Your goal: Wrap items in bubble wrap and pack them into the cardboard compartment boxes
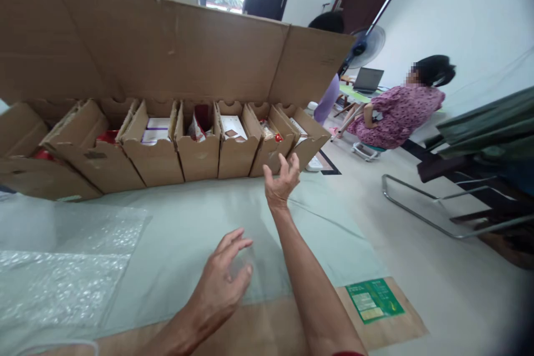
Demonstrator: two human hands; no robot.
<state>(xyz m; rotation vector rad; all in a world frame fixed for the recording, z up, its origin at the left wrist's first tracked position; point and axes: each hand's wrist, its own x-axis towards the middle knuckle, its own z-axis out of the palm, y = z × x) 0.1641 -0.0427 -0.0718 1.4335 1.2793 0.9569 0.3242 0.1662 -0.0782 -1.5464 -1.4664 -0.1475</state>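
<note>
My right hand (281, 178) reaches forward with fingers spread and loosely curled, holding nothing, just in front of the right-hand compartments of a long cardboard box (167, 67). The box is split by cardboard dividers into several bins (196, 156) holding white and red packets. My left hand (223, 283) hovers lower and nearer, fingers apart and bent, over a pale green sheet (187, 222) that covers the work surface. It holds nothing.
Bubble wrap (62, 267) lies at the left on the sheet. A flat cardboard piece with a green label (373, 300) sits at the near right. A seated person (394, 111) works at a laptop (367, 80) beyond, by a fan (369, 47). A metal-framed chair (438, 211) stands at right.
</note>
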